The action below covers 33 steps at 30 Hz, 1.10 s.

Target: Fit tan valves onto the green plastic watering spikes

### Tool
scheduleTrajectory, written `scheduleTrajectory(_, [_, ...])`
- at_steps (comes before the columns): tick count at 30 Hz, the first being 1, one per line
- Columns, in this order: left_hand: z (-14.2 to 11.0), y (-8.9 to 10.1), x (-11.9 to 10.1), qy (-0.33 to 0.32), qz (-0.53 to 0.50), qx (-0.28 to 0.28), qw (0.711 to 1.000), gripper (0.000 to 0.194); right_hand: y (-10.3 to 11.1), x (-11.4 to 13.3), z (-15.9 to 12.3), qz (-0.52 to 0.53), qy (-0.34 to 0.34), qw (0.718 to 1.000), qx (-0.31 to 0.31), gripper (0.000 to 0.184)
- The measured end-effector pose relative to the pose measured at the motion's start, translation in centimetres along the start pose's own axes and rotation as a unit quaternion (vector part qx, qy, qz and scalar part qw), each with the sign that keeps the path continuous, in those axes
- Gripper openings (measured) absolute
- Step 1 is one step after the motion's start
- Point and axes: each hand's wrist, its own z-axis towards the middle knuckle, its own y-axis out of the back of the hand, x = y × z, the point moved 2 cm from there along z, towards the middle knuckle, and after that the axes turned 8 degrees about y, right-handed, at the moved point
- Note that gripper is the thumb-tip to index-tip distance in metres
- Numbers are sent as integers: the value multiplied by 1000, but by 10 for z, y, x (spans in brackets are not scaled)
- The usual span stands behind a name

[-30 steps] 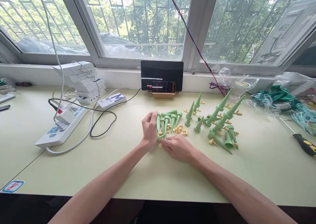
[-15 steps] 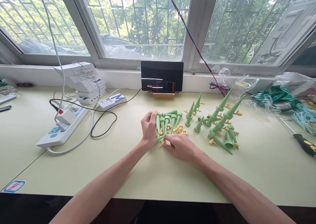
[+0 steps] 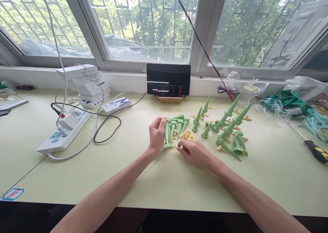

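Observation:
My left hand (image 3: pixel 156 135) is closed at the left side of a group of green plastic spikes. A green spike (image 3: pixel 167 147) sticks out below its palm toward the right; the spike's other end is hidden by the hand. The thumb rests beside an adjacent green spike (image 3: pixel 167 132). My right hand (image 3: pixel 193 152) pinches a small yellow valve (image 3: pixel 175 146) near the tip of the lower spike. Just beyond my right hand lie several loose yellow valves (image 3: pixel 186 136), close to more green spikes (image 3: pixel 180 127).
To the right stand green spikes fitted with yellow valves (image 3: pixel 232 125), some stacked. A phone (image 3: pixel 170 90) leans before a black tablet (image 3: pixel 167 75) at the back. On the left are a power strip (image 3: pixel 63 132), cables and white boxes (image 3: pixel 88 84). A screwdriver (image 3: pixel 317 151) lies far right.
My right hand has moved a little to the right, and the yellow valve now shows at its fingertips. My left hand has shifted slightly right; the lower spike shows more of its length.

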Motion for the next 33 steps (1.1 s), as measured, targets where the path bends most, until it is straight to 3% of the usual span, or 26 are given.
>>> scheduleTrajectory(6, [-8, -8, 5, 38, -23, 106, 993, 31, 14, -14, -14, 99, -50, 989, -93, 19])
scheduleTrajectory(12, [-12, -13, 10, 57, 11, 156, 986, 31, 27, -14, -9, 185, -99, 961, -178, 20])
scheduleTrajectory(33, [-16, -15, 14, 10, 116, 169, 979, 29, 24, -8, -7, 190, -75, 965, -163, 19])
